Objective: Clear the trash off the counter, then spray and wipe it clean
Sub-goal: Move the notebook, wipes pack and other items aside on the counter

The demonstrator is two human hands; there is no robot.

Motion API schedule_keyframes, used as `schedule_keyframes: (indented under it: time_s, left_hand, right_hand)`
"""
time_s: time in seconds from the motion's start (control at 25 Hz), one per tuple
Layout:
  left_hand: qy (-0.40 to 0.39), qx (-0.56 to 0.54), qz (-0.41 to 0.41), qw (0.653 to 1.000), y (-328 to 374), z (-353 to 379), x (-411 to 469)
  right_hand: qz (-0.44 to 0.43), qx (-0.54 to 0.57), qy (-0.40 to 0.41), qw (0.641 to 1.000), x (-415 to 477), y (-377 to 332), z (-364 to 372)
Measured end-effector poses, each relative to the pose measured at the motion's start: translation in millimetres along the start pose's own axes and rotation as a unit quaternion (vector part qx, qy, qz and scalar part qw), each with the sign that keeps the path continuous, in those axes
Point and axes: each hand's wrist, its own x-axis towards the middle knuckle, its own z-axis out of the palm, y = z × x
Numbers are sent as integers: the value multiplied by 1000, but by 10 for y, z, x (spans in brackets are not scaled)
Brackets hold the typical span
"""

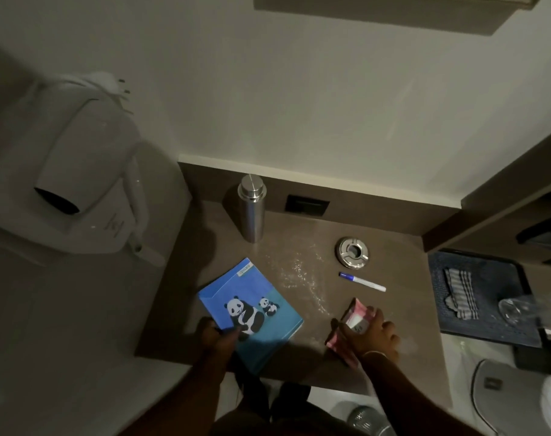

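Observation:
The brown counter [299, 234] fills the middle of the head view. My left hand [219, 336] grips the near corner of a blue notebook [252, 294] with pandas on its cover, which lies flat on the counter. My right hand [373, 339] is closed around a pink and white wrapper [357, 316] near the front right of the counter. A patch of whitish powder or crumbs [302, 272] is scattered between the notebook and a blue-capped marker [362, 281].
A steel bottle [252, 209] stands at the back by a dark wall socket [306, 205]. A round metal ashtray [352, 251] sits to the right. A white wall-mounted hair dryer [85, 180] hangs left. A dark tray [481, 297] holds a striped cloth and a glass.

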Motion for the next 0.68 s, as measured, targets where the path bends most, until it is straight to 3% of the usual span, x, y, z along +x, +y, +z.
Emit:
schedule_keyframes:
  time_s: [0.08,0.16,0.36,0.52,0.68]
  left_hand:
    - [-25,6,-7,1000,-38,-215,-6]
    - [10,-20,-10,1000,-2,-495,47]
    - [98,20,118,988,271,-1176,324]
    - [168,111,177,963,439,-1331,375]
    - [224,248,179,925,218,-1029,349]
  right_hand:
    - [9,11,-17,1000,-13,-16,19]
    - [13,50,-29,998,-53,-35,86]
    - [3,104,-32,994,-30,-58,77]
    - [-3,109,-23,994,-18,-32,45]
    - [-21,100,-26,994,6,-8,53]
